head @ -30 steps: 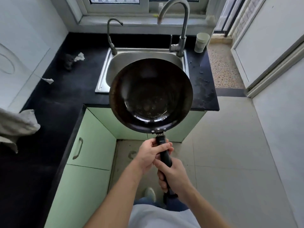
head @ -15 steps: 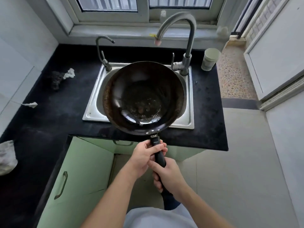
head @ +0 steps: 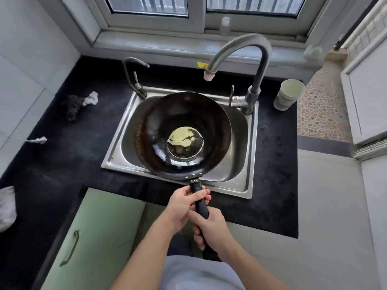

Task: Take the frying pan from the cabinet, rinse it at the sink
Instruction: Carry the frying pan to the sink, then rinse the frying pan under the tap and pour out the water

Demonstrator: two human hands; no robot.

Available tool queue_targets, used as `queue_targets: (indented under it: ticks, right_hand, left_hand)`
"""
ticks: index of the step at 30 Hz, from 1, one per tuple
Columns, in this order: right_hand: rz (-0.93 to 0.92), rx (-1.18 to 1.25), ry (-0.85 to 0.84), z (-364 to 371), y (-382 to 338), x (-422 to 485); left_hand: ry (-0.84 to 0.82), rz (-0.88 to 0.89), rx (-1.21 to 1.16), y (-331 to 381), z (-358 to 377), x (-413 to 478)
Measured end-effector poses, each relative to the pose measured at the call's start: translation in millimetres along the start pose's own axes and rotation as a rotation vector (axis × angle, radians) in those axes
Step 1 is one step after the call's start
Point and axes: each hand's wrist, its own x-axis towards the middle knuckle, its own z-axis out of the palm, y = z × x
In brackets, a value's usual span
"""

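A dark, round frying pan [head: 182, 130] hangs over the steel sink [head: 250, 164], its bowl filling most of the basin. Its inside is shiny, with a pale reflection in the bottom. My left hand [head: 184, 203] grips the black handle close to the pan. My right hand [head: 211, 229] grips the same handle further back, nearer my body. The tall curved tap [head: 240, 53] arches over the far side of the sink, its spout above the pan's far rim. No water runs from it.
A smaller tap [head: 134, 76] stands at the sink's back left. A pale cup [head: 289, 94] sits on the black counter [head: 62, 147] at the right. Crumpled scraps [head: 80, 103] lie on the left. Green cabinet doors [head: 98, 237] are below.
I have stepped closer to the sink. The pan has moved forward and down, from in front of the counter edge to over the basin. Both hands keep their grip.
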Motion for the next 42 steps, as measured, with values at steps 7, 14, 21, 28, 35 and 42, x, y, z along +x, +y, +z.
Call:
queue_targets:
  ticks: [7,14,21,28,35,42]
  right_hand:
    - [0.034,0.045,0.036,16.8,5.5,15.3]
    - [0.056,0.115,0.137,50.9,19.1,32.3]
    - [0.033,0.145,0.202,79.3,35.2,43.9]
    - [0.027,0.089,0.271,86.6,36.9,57.8]
    - [0.041,0.200,0.306,98.4,32.6,67.2]
    - [0.012,0.198,0.337,98.0,37.1,80.6]
  left_hand:
    - [-0.031,-0.040,0.025,4.8,-19.4,13.9]
    - [-0.087,-0.077,0.095,10.1,-51.7,28.5]
    - [-0.146,-0.121,0.139,10.6,-77.0,34.6]
    - [-0.171,-0.166,0.220,17.0,-86.1,42.6]
    - [-0.243,-0.282,0.300,25.4,-98.3,31.0]
    - [-0.279,-0.245,0.401,27.2,-101.5,36.8]
